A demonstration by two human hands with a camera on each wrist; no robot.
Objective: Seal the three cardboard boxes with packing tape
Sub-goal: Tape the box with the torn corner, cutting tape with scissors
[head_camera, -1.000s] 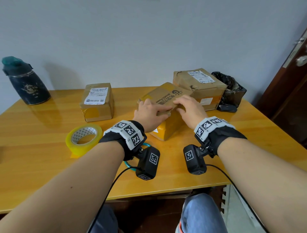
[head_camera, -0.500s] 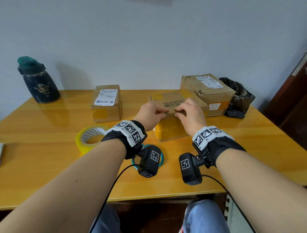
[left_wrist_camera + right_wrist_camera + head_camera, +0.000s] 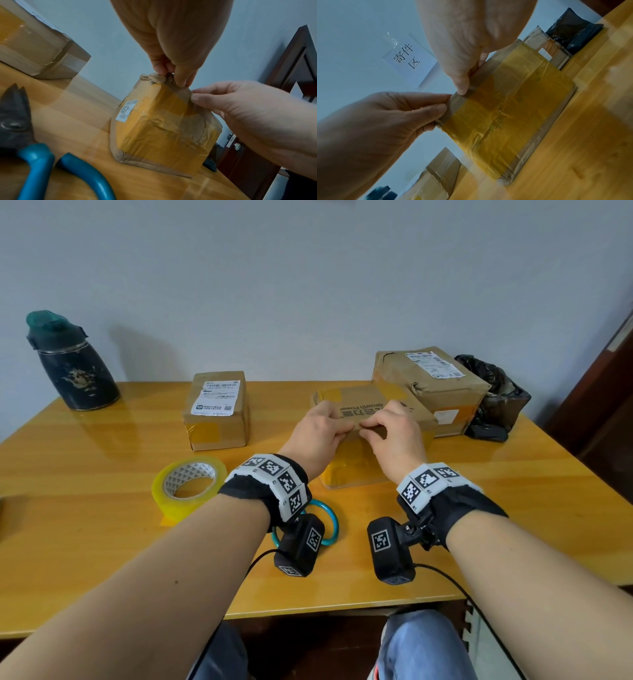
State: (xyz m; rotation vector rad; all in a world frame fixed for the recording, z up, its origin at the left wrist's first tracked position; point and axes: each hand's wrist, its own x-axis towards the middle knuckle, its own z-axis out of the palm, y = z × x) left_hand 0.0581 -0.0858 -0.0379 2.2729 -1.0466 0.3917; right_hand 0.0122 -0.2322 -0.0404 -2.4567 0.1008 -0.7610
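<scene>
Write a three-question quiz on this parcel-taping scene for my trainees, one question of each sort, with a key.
1. True or false: the tape roll is in the left hand.
2. How many cardboard boxes are on the table?
3. Both hands pinch the top near edge of which box? A) left box B) middle box C) right box

Key: 1 false, it lies on the table; 2 three; 3 B, the right hand too.

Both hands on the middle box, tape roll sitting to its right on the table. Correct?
Not quite: the tape roll lies left of the middle box, as the head view shows. Left hand and right hand both pinch its near top edge.
</scene>
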